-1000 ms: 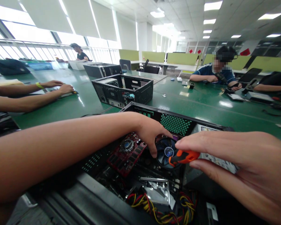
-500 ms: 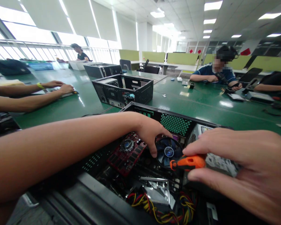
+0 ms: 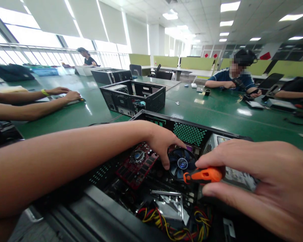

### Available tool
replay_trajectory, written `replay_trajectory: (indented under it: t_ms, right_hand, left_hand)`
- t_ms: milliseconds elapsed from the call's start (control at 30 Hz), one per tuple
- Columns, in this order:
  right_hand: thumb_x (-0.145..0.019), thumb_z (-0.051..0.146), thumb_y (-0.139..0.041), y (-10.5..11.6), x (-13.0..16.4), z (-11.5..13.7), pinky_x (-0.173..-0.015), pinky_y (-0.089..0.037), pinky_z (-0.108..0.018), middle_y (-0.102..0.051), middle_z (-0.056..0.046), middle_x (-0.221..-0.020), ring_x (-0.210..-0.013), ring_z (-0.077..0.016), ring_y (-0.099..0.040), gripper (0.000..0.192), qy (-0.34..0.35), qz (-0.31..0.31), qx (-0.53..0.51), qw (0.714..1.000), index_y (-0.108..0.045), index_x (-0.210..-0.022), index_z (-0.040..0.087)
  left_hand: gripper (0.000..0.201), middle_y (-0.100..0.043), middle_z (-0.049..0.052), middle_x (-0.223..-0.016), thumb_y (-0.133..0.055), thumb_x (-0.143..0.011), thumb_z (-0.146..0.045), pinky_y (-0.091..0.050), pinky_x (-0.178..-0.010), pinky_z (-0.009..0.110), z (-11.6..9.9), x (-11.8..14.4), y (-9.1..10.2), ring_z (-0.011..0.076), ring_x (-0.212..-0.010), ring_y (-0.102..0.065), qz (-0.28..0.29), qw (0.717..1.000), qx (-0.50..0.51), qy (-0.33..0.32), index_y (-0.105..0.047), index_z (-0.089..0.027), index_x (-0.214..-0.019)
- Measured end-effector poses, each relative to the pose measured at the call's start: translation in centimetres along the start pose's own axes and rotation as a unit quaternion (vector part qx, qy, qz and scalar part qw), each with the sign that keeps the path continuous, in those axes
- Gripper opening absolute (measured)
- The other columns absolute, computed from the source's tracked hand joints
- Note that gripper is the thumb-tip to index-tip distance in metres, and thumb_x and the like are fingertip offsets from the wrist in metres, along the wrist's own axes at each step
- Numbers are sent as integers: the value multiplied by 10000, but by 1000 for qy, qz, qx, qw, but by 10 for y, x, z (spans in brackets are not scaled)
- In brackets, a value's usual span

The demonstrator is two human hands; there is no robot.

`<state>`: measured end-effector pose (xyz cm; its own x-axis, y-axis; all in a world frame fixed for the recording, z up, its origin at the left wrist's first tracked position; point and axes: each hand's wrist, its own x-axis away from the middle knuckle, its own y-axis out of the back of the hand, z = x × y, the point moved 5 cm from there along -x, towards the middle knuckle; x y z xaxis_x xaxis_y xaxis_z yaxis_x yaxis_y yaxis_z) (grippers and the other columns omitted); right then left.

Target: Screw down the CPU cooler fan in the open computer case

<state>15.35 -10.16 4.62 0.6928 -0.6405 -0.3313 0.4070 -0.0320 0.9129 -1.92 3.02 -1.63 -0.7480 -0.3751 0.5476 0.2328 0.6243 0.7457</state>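
My left hand [image 3: 163,141] reaches into an open computer case [image 3: 73,201], its thumb and fingers curved round the near-left rim of a CPU cooler fan [image 3: 182,163]. In my right hand [image 3: 262,174], between thumb and fingers, is an orange and black screwdriver [image 3: 204,175]. Its handle hangs over the fan's right edge; I see no shaft clearly. A red graphics card [image 3: 136,168] sits left of the fan, partly under my forearm. Nearer to me lie a silver metal bracket [image 3: 170,205] and bundled coloured cables [image 3: 176,228]. Behind my right hand, the power supply [image 3: 238,176] is partly hidden.
Beyond stands a second open case [image 3: 136,97], with another case [image 3: 112,75] behind it on the green table [image 3: 192,104]. A co-worker's hands [image 3: 68,94] work at the left. Another person [image 3: 232,75] sits at the right, near loose parts.
The screwdriver has turned slightly in my right hand, and those fingers have shifted a little on its handle. My left hand stays at the fan.
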Motion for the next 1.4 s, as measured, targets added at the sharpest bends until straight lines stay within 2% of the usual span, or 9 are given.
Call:
replay_trajectory:
  t_ms: [100, 267, 400, 567, 733, 967, 1233, 1300, 1400]
  right_hand:
    - [-1106, 365, -552, 0, -3, 0, -662, -665, -334, -870, -6, -1067, -823, -226, -828, 256, 0, 3, -7, 1000, -791, -1196, 352]
    - [-970, 129, -567, 1, -6, 3, -918, -688, -319, -868, 36, -1255, -1114, -237, -836, 447, 27, -32, -57, 997, -800, -1242, 396]
    - [-899, 236, -745, -1, 4, -6, -865, -715, -389, -892, -15, -1117, -1024, -303, -852, 345, 12, -76, -60, 995, -863, -1189, 383]
    - [-916, 306, -775, -7, 11, -13, -861, -715, -396, -895, -22, -1063, -1003, -305, -853, 301, 10, -73, -66, 995, -868, -1194, 374]
    - [-961, 244, -735, -2, 0, -3, -851, -713, -358, -887, -12, -1174, -1060, -289, -851, 421, 17, -43, -71, 996, -803, -1352, 385]
    - [-1092, 226, -566, 4, -9, 6, -925, -695, -303, -818, 16, -1374, -1187, -224, -819, 489, 44, 24, -33, 998, -614, -1539, 421]
    - [-1044, 135, -546, 5, -11, 0, -963, -654, -215, -816, 67, -1394, -1207, -152, -808, 487, 64, 29, -46, 996, -630, -1438, 409]
    - [-1024, 89, -516, 4, -16, -5, -1080, -597, -218, -796, 77, -1446, -1291, -143, -770, 510, 17, 32, -54, 998, -670, -1393, 406]
    - [-984, 190, -574, -1, -20, -8, -1102, -608, -277, -788, 37, -1474, -1282, -203, -786, 494, 31, 32, -54, 998, -661, -1433, 378]
  left_hand:
    - [1098, -848, 41, -1106, -951, -706, -424, -588, -905, 334, 0, -1, 0, 268, -960, -774, -4, 1000, 0, 4, -502, -227, -1689]
    - [1078, -843, 41, -1053, -942, -717, -430, -585, -884, 340, -1, -2, 0, 272, -935, -768, 2, 1000, -18, 10, -508, -219, -1681]
    - [962, -841, 42, -1069, -939, -718, -431, -587, -895, 348, -3, -1, 1, 272, -935, -762, -3, 1000, -20, 6, -607, -226, -1597]
    - [1015, -843, 40, -1109, -961, -690, -413, -588, -972, 369, -4, -2, 1, 277, -981, -768, 1, 1000, -13, 9, -586, -231, -1617]
    - [1142, -819, 68, -1259, -973, -655, -399, -579, -1039, 400, -3, -3, 1, 303, -1085, -761, 0, 1000, -2, 6, -495, -219, -1677]
    - [1009, -694, 94, -1521, -948, -634, -319, -496, -1171, 363, -8, -4, -1, 317, -1391, -644, -20, 997, -4, -74, -588, -183, -1566]
    - [1129, -639, 175, -1556, -950, -638, -269, -452, -1235, 402, -10, -5, 6, 348, -1439, -594, -26, 994, -22, -108, -489, -100, -1655]
    - [1152, -625, 186, -1555, -957, -630, -251, -426, -1264, 414, -9, -4, 9, 353, -1447, -584, -24, 992, -20, -120, -478, -91, -1666]
    - [1161, -604, 172, -1572, -961, -616, -225, -413, -1282, 421, -7, -3, 13, 347, -1468, -569, -32, 991, -14, -128, -478, -125, -1667]
